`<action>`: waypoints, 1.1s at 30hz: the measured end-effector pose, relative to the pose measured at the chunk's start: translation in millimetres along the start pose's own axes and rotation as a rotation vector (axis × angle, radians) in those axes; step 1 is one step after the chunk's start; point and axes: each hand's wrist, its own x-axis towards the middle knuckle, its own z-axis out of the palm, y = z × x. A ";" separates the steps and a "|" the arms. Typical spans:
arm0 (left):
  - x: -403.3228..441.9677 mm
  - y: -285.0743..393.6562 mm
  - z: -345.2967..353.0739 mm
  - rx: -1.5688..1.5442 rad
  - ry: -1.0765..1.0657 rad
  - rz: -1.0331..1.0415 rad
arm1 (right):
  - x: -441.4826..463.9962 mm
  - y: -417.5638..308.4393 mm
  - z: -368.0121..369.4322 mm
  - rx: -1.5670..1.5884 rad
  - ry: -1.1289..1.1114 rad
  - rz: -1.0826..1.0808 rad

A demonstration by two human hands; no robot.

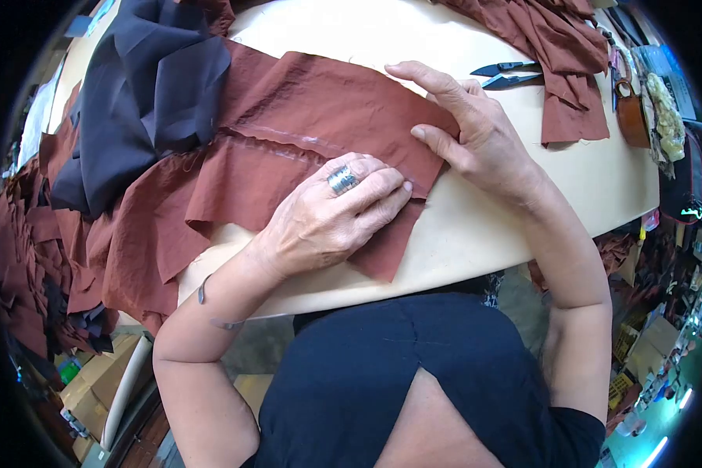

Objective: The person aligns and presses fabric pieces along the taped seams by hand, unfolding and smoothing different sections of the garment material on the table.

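A reddish-brown cloth panel [320, 93] lies on the pale table, with a seam [265, 140] running across it that shows whitish marks and raised edges. My left hand [335, 207], with a wide silver ring, rests on the panel near the right end of the seam. Its fingers are curled together against the cloth, and their tips are partly hidden. My right hand [476, 129] is at the panel's right edge, thumb and index finger spread apart, with the cloth's corner under the palm side. Dark thread snips [507, 76] lie beyond the right hand.
Dark navy cloth [148, 101] is heaped over brown pieces at the left. More brown cloth [561, 70] lies at the far right, beside a brown cup-like container [632, 113]. The curved table edge [600, 222] runs in front of me. A cardboard box [105, 382] stands below left.
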 end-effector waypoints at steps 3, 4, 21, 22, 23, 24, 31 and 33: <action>-0.4 -0.7 0.2 -0.005 -0.024 0.012 | -2.7 1.9 -1.6 0.007 0.012 -0.008; -1.7 -1.6 -0.5 0.005 -0.036 0.018 | -2.9 3.5 -0.9 0.023 0.025 -0.019; -7.4 5.4 -7.0 0.335 -0.178 0.096 | -1.7 1.5 -4.1 0.013 -0.041 0.070; -7.0 6.0 -7.4 0.343 -0.193 0.105 | -1.8 -0.5 -5.2 0.012 -0.080 0.114; -6.6 6.8 -7.4 0.351 -0.210 0.113 | -1.9 1.1 -3.5 0.009 -0.039 0.071; -6.4 8.1 -6.8 0.335 -0.205 0.112 | -1.8 3.8 -0.6 0.006 0.001 0.027; -3.8 11.3 -5.7 0.232 -0.155 0.006 | -1.9 6.5 0.3 0.008 0.035 -0.017; -4.1 14.0 -5.2 0.227 -0.122 -0.092 | -1.7 5.7 -0.7 -0.010 0.036 -0.027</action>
